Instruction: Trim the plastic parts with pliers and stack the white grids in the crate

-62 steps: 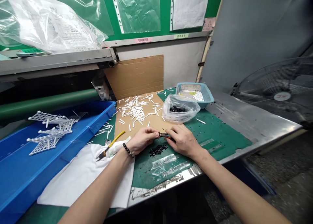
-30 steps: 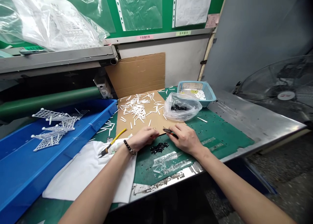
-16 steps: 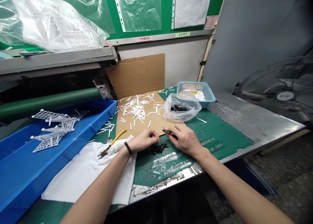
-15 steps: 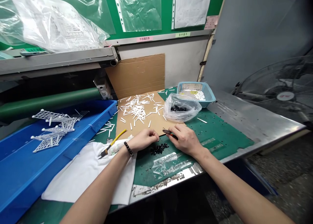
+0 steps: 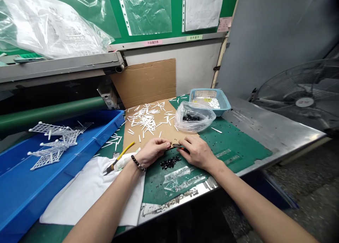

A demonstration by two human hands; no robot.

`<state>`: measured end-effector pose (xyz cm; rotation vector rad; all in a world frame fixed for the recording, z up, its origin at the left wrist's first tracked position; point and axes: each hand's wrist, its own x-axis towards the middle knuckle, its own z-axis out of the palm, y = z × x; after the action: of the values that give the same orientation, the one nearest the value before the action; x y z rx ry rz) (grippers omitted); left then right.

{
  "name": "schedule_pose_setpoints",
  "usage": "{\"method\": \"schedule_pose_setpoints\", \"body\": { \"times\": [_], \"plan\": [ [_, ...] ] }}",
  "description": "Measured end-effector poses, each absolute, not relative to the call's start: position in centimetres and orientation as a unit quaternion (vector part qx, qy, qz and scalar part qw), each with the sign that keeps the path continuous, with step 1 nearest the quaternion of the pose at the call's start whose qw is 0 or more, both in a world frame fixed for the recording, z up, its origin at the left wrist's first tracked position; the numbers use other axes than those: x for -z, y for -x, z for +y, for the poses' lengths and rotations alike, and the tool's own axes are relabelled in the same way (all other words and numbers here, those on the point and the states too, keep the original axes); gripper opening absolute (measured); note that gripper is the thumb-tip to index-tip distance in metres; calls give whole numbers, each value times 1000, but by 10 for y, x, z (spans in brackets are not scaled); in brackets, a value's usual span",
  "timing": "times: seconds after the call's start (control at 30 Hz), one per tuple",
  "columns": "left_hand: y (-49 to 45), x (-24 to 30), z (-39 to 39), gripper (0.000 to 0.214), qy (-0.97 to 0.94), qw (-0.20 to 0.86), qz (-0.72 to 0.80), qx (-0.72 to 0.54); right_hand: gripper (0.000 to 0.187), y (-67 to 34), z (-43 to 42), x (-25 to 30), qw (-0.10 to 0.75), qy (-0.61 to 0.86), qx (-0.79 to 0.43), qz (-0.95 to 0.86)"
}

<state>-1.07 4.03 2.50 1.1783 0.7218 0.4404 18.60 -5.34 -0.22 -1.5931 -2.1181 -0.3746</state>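
Note:
My right hand [image 5: 197, 152] is closed around small pliers-like cutters [image 5: 177, 146], their dark jaws pointing left. My left hand [image 5: 155, 151] is pinched at the tip of those jaws; whatever it holds is too small to name. Below the two hands a pile of small black parts [image 5: 171, 162] lies on the green mat [image 5: 156, 190]. Behind them, a clear plastic bag [image 5: 194, 124] holds more black parts. White sticks [image 5: 147, 121] are scattered over a flat cardboard sheet [image 5: 132, 140].
At the left, a blue tray [image 5: 16, 179] holds white lattice pieces [image 5: 57, 144]. Yellow-handled cutters [image 5: 119, 159] lie on a white cloth [image 5: 90, 190]. A light-blue basket [image 5: 225, 105] stands at the back. Clear plastic film [image 5: 180, 177] lies near the front edge; a fan [image 5: 299, 101] stands right.
My hands have come closer together, and the cutters' jaws now meet the fingertips of my left hand. The whole view has shifted slightly.

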Motion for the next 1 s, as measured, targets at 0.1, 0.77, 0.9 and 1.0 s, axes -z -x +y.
{"method": "schedule_pose_setpoints", "body": {
  "times": [0.1,0.77,0.9,1.0],
  "plan": [
    [10,-24,40,35,-543,745,329,-206,22,-186,-53,1,227,579,137,-771],
    [1,-23,34,42,-546,725,361,-214,19,-186,-54,2,169,567,183,-785],
    [-2,-20,33,43,-545,727,357,-216,16,-187,-54,6,172,577,173,-780],
    [-2,-21,33,41,-541,735,344,-219,16,-188,-53,10,191,577,162,-778]
  ]
}}
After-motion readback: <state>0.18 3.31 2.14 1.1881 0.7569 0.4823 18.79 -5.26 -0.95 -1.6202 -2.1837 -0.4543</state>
